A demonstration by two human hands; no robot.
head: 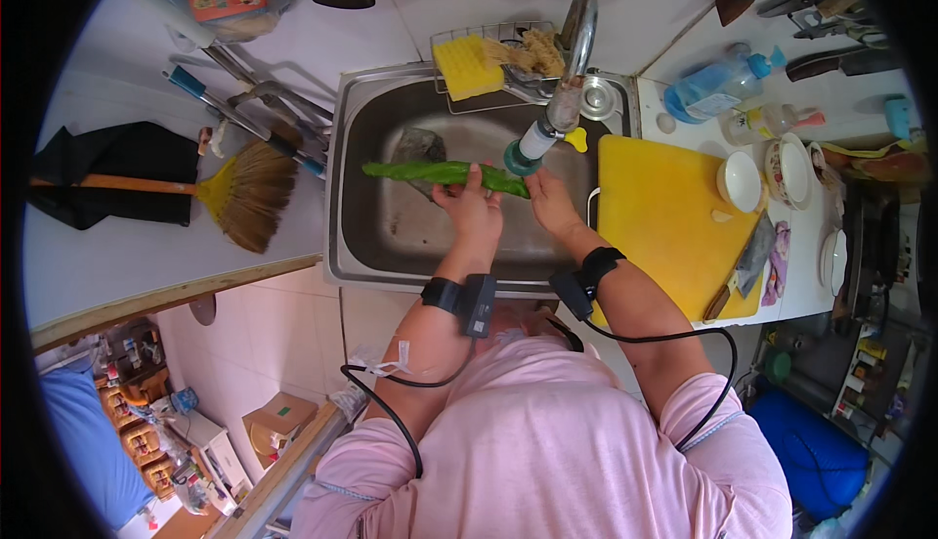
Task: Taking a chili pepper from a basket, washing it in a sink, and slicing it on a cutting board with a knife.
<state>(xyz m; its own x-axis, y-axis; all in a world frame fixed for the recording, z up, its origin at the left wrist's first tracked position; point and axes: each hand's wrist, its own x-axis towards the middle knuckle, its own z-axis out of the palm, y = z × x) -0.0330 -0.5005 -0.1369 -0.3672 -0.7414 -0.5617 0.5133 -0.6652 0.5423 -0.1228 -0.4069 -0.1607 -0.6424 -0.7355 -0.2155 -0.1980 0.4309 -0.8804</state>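
Observation:
Over the stainless steel sink, a long green vegetable with a ridged, slightly twisted skin lies nearly level. My left hand grips it right of its middle, thumb on top and fingers around it. At its right end, just under the faucet's green-rimmed nozzle, are the fingers of my right hand, touching the tip. Part of those fingers is hidden behind the vegetable and nozzle. Beneath the vegetable, a dark grey crumpled item rests on the sink floor; I cannot tell what it is.
A wire rack at the sink's back holds a yellow sponge and a fibrous scrubber. On the right, a yellow cutting board bears a cleaver and a white bowl. A straw broom hangs left.

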